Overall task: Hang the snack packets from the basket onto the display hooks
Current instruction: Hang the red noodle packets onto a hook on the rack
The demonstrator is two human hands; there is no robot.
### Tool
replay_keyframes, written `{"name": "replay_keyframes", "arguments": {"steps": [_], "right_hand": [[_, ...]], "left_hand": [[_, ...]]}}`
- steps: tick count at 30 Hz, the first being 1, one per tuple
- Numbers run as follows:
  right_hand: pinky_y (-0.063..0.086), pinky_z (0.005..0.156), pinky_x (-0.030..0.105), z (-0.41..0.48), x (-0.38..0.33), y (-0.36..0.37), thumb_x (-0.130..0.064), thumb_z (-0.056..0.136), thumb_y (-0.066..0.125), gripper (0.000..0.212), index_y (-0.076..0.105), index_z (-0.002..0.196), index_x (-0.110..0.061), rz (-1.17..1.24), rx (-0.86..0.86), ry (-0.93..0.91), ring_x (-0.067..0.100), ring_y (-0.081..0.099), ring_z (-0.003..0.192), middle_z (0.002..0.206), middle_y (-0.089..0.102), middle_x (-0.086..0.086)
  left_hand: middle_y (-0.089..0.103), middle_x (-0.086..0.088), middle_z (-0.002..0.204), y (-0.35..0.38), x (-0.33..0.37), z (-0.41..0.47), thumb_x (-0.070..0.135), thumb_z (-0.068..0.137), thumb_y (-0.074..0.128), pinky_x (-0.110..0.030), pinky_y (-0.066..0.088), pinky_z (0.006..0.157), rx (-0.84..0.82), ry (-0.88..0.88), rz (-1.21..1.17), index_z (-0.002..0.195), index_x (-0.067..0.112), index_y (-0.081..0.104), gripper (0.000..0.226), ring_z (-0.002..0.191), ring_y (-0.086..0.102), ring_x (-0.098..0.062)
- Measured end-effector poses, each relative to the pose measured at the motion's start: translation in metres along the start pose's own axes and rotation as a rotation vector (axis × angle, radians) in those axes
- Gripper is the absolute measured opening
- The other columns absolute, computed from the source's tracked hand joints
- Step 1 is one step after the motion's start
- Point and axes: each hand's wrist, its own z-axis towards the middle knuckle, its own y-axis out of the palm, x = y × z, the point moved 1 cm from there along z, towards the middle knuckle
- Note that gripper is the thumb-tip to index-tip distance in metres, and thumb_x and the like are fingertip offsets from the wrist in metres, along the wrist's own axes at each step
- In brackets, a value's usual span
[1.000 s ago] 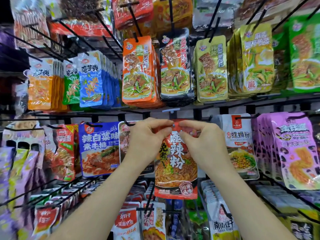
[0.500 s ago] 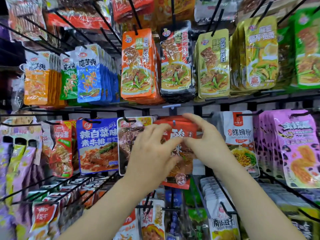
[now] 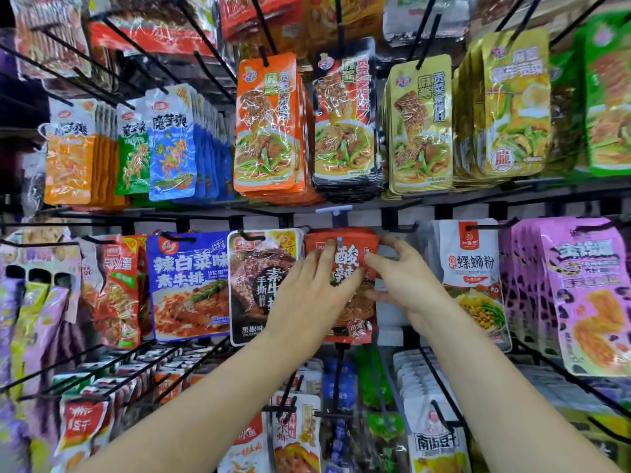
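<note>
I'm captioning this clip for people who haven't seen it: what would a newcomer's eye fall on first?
Two hands meet on a red packet hanging at the centre of the middle row: the left hand lies flat on its front and the right hand touches its right edge. Around them hang dense rows of bright snacks, with orange packets just above and purple packets at far right.

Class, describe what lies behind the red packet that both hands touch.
Behind the red packet, similar red edges show at its top; the rest is covered by it.
</note>
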Motion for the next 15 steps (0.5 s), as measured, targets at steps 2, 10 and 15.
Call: {"name": "replay_keyframes", "arguments": {"steps": [2, 10, 15], "right_hand": [[0.058, 0.070, 0.033, 0.002, 0.005, -0.001, -0.020, 0.097, 0.055, 0.030, 0.045, 0.124, -0.030, -0.054, 0.053, -0.028, 0.007, 0.060, 0.086, 0.104, 0.062, -0.003], [0.054, 0.088, 0.049, -0.003, 0.016, -0.004, -0.016, 0.092, 0.055, 0.031, 0.049, 0.117, -0.033, -0.277, 0.061, -0.139, 0.012, 0.061, 0.092, 0.097, 0.060, -0.008], [0.057, 0.080, 0.048, -0.012, 0.022, -0.001, -0.013, 0.092, 0.052, 0.035, 0.056, 0.121, -0.032, -0.452, -0.077, -0.089, 0.022, 0.064, 0.088, 0.105, 0.060, -0.002]], "left_hand": [[0.050, -0.034, 0.131, 0.004, -0.001, 0.004, 0.016, 0.079, 0.058, -0.049, 0.046, 0.096, 0.004, 0.007, 0.035, 0.130, 0.024, 0.054, 0.052, 0.108, 0.059, -0.043], [0.066, -0.021, 0.103, 0.007, -0.003, 0.013, 0.016, 0.082, 0.042, -0.050, 0.043, 0.093, 0.052, 0.041, 0.147, 0.121, 0.029, 0.058, 0.044, 0.086, 0.063, -0.031], [0.064, -0.013, 0.096, 0.000, -0.006, -0.001, 0.015, 0.077, 0.045, -0.054, 0.037, 0.097, 0.048, 0.095, 0.131, 0.121, 0.022, 0.058, 0.046, 0.095, 0.060, -0.032]]}}
